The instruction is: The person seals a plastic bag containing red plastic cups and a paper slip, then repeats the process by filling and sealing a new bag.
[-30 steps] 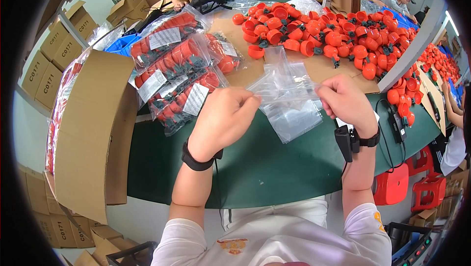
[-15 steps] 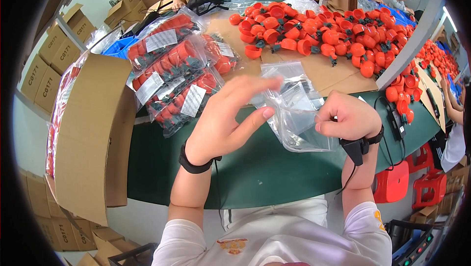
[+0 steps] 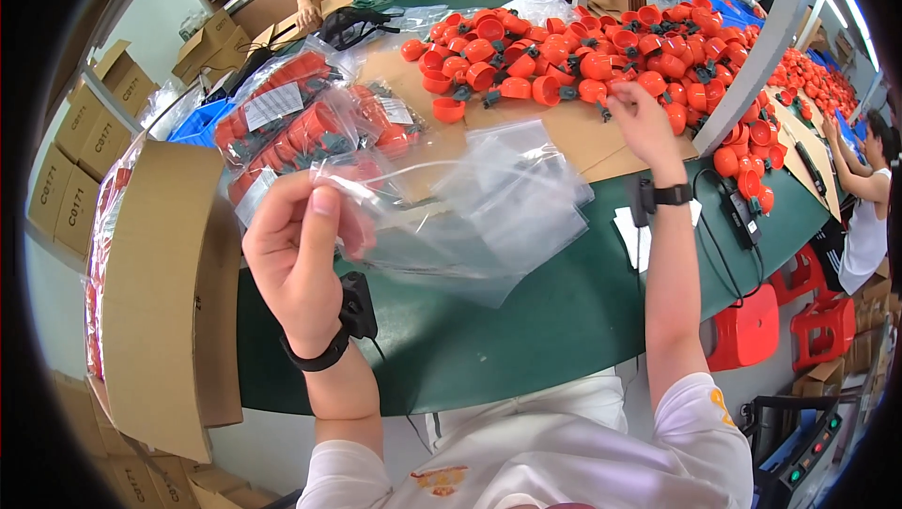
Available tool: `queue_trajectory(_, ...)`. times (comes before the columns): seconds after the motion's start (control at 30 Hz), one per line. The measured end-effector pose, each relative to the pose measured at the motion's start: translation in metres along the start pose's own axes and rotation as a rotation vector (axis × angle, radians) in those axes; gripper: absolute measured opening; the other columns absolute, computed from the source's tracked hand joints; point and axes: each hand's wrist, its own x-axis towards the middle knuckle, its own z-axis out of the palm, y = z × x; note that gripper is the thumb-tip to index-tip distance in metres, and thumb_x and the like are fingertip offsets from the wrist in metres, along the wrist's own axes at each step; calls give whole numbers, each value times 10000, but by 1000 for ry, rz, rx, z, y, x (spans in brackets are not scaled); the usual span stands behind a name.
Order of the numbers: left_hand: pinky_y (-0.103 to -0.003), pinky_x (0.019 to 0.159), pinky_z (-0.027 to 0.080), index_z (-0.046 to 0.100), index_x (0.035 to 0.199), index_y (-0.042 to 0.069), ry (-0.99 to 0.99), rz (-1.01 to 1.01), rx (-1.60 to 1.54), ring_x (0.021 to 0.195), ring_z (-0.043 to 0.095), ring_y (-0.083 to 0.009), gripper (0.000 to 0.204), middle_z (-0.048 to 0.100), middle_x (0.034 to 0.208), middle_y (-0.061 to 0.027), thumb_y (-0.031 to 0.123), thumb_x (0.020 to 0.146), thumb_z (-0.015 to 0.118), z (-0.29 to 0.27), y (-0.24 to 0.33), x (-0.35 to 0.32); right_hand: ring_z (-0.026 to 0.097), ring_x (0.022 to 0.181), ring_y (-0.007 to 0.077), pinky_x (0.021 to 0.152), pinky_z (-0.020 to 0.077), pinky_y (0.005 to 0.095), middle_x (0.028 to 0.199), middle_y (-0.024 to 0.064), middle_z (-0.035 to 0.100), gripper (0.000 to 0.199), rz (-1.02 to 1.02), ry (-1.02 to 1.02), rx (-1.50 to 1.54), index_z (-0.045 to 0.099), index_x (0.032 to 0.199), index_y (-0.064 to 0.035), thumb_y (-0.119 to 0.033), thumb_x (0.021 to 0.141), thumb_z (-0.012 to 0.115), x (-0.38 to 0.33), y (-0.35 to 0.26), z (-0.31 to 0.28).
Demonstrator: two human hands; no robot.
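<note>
My left hand [image 3: 305,246] pinches the edge of a clear plastic bag [image 3: 423,241] between thumb and fingers, over the green table. The bag stretches rightward with its mouth spread, overlapping other clear bags [image 3: 550,166]. At the front of a large heap of red cup-shaped parts with dark clips [image 3: 545,91], my right hand [image 3: 644,124] reaches out. Its fingers are bent and apart, close beside a red part [image 3: 593,91]; no part shows clearly in its grip. Filled bags of red parts [image 3: 305,133] are piled beyond my left hand.
A tall open carton [image 3: 150,293] stands at the left. White slips [image 3: 628,232] and a black cabled box [image 3: 742,218] lie on the green table [image 3: 526,349] at right. A grey post [image 3: 761,53] rises beside the heap. Other people work across the table and at right.
My right hand has let go of the bag and moved up to the red heap. My left hand has moved left and closed on the bag's edge, drawing it over the table.
</note>
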Motion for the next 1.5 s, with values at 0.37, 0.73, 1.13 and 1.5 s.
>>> queue_trajectory(0.37, -244, 692, 522, 701, 1069, -12, -360, -333, 269, 753, 672, -96, 145, 706, 799, -51, 95, 998, 632, 20, -26, 4, 336, 1438, 513, 1168, 341, 561, 1673, 184, 205, 672, 157, -142, -587, 464, 1514, -332, -289, 882, 689, 0, 95, 31)
queue_trajectory(0.73, -251, 745, 536, 698, 1086, -21, -435, -300, 303, 795, 668, -102, 158, 710, 832, -49, 91, 1005, 623, 23, -27, 7, 647, 1041, 424, 863, 530, 485, 1132, 203, 687, 178, 189, 63, -571, 634, 1051, -94, -151, 891, 685, 27, 48, 11)
queue_trajectory(1.13, -243, 710, 519, 698, 1089, -15, -435, -313, 325, 757, 650, -99, 157, 708, 828, -47, 84, 1000, 615, 29, -34, 5, 505, 697, 36, 593, 377, 212, 869, -9, 648, 247, -277, -372, 114, 643, 1036, -12, -124, 848, 756, -74, -168, -10)
queue_trajectory(1.5, -277, 800, 539, 680, 1166, 0, -419, -151, 362, 877, 699, -148, 205, 738, 971, -83, 87, 983, 649, 46, -33, -2, 484, 587, 55, 536, 381, 253, 682, -13, 576, 178, 60, -287, 54, 563, 931, -19, -164, 935, 666, -79, -176, 26)
